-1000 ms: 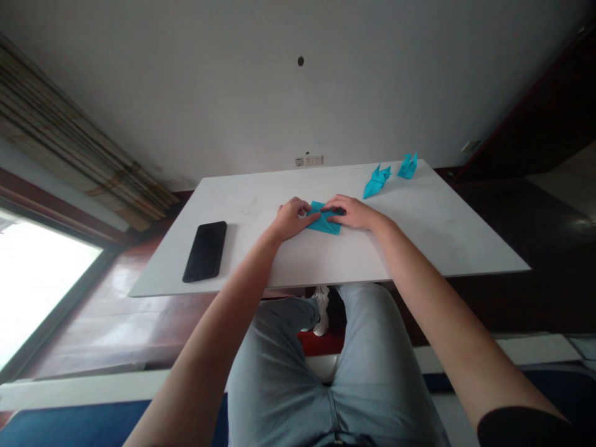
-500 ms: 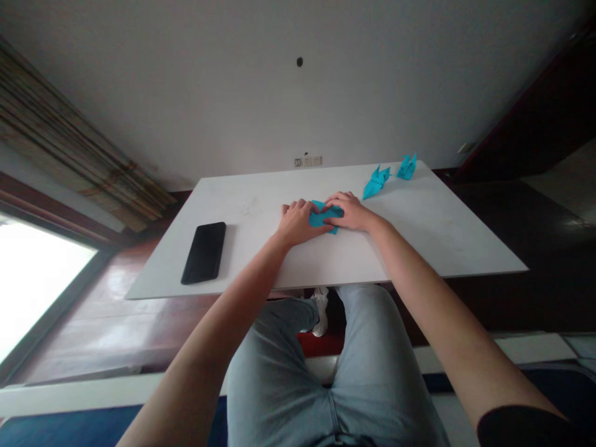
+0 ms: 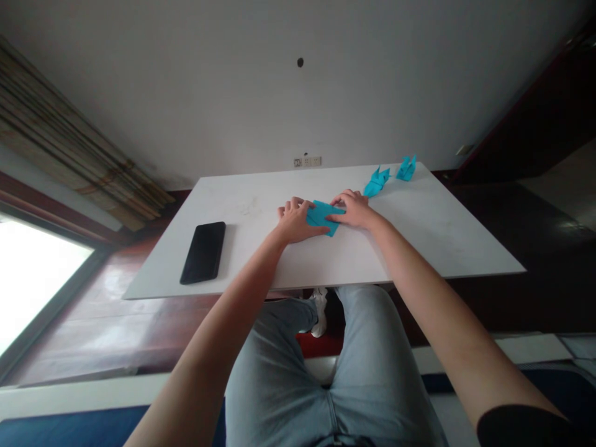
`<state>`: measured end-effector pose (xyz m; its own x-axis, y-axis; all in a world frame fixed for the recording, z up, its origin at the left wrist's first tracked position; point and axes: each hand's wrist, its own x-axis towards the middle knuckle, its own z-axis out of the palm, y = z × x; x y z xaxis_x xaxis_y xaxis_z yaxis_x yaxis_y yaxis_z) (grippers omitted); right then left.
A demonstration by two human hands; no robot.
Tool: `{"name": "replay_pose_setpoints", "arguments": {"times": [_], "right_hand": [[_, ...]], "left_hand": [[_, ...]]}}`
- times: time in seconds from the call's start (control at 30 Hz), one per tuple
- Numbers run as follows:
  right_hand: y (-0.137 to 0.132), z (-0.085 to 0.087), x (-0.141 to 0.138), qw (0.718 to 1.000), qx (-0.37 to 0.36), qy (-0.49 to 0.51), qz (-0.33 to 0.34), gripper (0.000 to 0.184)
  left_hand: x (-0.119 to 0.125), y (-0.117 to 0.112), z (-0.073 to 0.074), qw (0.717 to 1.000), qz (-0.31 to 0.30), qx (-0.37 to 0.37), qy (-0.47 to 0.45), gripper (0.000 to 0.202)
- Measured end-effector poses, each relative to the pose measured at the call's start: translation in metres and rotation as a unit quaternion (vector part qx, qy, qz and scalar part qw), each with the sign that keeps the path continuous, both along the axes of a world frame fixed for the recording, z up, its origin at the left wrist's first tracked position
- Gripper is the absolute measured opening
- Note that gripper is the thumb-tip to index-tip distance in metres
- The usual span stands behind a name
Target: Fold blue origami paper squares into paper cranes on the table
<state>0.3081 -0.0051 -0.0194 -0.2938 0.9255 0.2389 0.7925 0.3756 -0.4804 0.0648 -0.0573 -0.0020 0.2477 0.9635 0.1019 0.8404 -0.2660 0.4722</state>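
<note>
A folded piece of blue paper (image 3: 321, 215) lies on the white table (image 3: 419, 236) between my two hands. My left hand (image 3: 295, 221) rests on its left edge, thumb stretched along the near side and fingers curled on top. My right hand (image 3: 354, 208) presses on the paper's right end with bent fingers. Both hands hold the sheet flat against the tabletop. Part of the paper is hidden under my fingers.
Two finished blue paper figures (image 3: 376, 181) (image 3: 406, 168) stand at the table's far right. A black phone (image 3: 203, 251) lies face down at the near left. A wall socket (image 3: 308, 161) sits behind the table. My legs in light jeans (image 3: 302, 372) are under the near edge.
The paper has been folded smaller and turned a little. My right hand shifted slightly right and away; my left hand slid over the paper's left edge.
</note>
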Motion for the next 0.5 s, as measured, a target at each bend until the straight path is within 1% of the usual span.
{"name": "replay_pose_setpoints", "arguments": {"times": [0.13, 0.27, 0.37, 0.5], "right_hand": [[0.002, -0.001, 0.002, 0.997, -0.030, 0.065, 0.002, 0.041], [0.005, -0.006, 0.003, 0.984, -0.063, 0.166, 0.028, 0.036], [0.009, -0.011, 0.002, 0.968, -0.073, 0.236, 0.050, 0.036], [0.012, -0.012, 0.000, 0.946, -0.100, 0.293, 0.092, 0.039]], "left_hand": [[-0.003, 0.006, -0.006, 0.999, 0.024, 0.013, -0.023, 0.067], [-0.004, 0.010, -0.010, 0.998, 0.049, 0.018, -0.033, 0.071], [-0.004, 0.010, -0.008, 0.998, 0.054, 0.007, -0.023, 0.065], [-0.004, 0.007, -0.002, 0.999, 0.041, -0.002, -0.020, 0.052]]}}
